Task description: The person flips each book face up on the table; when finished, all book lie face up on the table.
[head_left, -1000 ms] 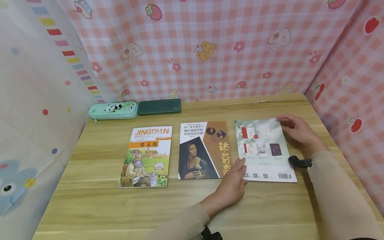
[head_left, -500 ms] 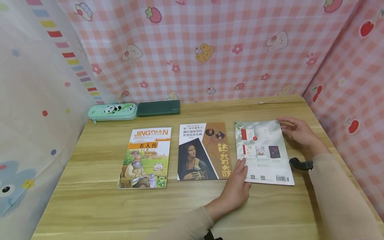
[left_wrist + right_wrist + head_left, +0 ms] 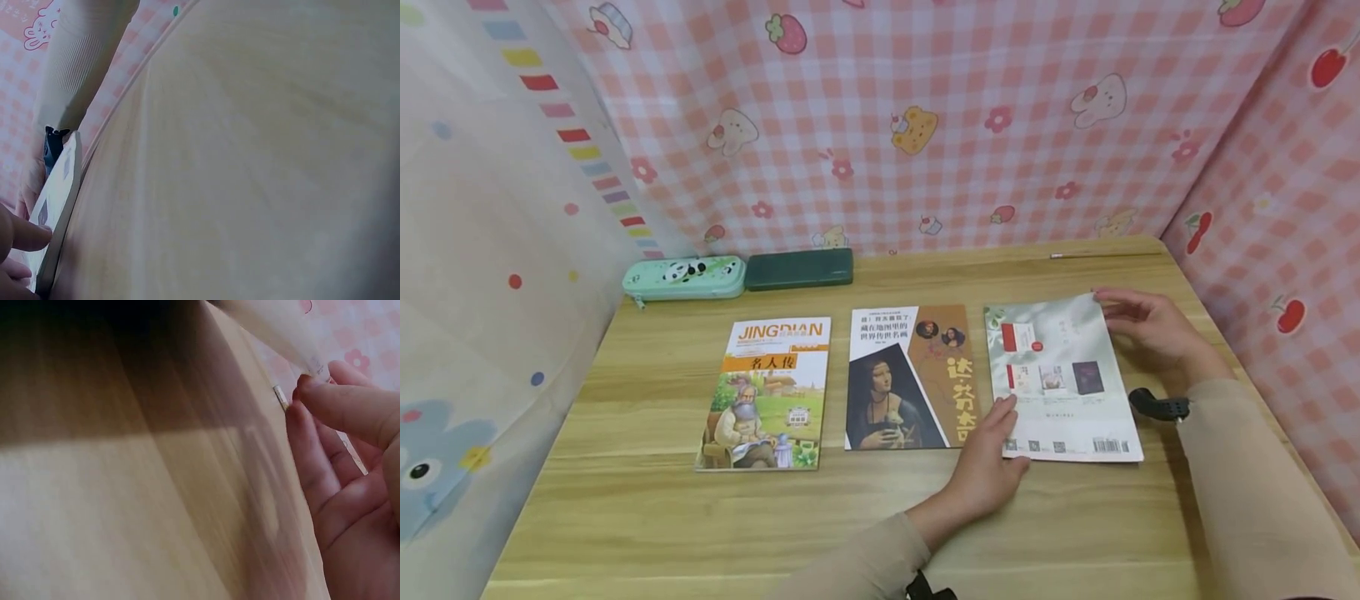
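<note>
Three books lie side by side on the wooden table (image 3: 647, 517). The right one, a pale green and white book (image 3: 1060, 375), lies back cover up. My left hand (image 3: 996, 433) rests on the table with straight fingers touching that book's left edge near its lower corner; in the left wrist view the fingertips (image 3: 28, 236) meet the book (image 3: 59, 194). My right hand (image 3: 1120, 312) pinches the book's far right corner, which stands slightly raised. The right wrist view shows the fingers (image 3: 325, 406) on the lifted cover (image 3: 275, 325).
A Da Vinci art book (image 3: 910, 375) lies in the middle and an orange "JINGDIAN" book (image 3: 767, 392) on the left. A mint panda pencil case (image 3: 683, 277) and a dark green case (image 3: 799, 268) sit at the back. A thin stick (image 3: 1093, 252) lies back right. Curtains enclose the table.
The right book's far corner has lifted a little under my right hand. Both hands stay almost where they were.
</note>
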Available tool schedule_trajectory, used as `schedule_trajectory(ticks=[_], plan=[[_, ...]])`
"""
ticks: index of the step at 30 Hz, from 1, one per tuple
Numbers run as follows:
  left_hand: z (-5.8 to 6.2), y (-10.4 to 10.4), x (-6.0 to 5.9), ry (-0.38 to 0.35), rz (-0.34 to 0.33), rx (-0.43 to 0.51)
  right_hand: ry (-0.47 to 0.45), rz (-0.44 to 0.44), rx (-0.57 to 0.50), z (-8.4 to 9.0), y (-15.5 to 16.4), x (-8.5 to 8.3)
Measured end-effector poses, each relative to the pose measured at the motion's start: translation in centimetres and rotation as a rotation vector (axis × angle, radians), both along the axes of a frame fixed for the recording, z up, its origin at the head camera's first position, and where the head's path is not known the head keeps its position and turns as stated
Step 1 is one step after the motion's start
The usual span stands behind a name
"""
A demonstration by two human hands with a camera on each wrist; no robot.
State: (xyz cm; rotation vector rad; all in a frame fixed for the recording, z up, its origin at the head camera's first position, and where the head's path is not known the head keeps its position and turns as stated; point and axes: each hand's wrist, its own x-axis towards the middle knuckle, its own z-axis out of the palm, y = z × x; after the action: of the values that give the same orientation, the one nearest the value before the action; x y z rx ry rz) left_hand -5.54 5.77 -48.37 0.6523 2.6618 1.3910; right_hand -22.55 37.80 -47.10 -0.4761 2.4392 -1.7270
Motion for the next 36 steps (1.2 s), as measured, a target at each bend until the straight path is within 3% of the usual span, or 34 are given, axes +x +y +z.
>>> schedule_trajectory(ticks=[5,12,21,28,32,36], plan=[[0.0,0.0,0.1,0.028,0.002,-0.013,0.056,0.007,0.088,0.3,0.2,0.2],[0.0,0.1,0.4,0.003,0.003,-0.033,0.044,-0.019,0.201,1.0,0.5,0.4],[0.1,-0.1,0.6,0.097,-0.047,-0.179,0.111,0.024,0.206,1.3,0.5,0.6],[-0.1,0.0,0.6,0.095,-0.071,-0.173,0.193,0.058,0.321,1.9,0.0,0.8],[-0.1,0.0,0.5,0.102,-0.073,-0.181,0.182,0.075,0.299,2.0,0.1,0.8],[0.0,0.0,0.5,0.102,-0.07,-0.187,0.095,0.071,0.217,1.5,0.4,0.8]])
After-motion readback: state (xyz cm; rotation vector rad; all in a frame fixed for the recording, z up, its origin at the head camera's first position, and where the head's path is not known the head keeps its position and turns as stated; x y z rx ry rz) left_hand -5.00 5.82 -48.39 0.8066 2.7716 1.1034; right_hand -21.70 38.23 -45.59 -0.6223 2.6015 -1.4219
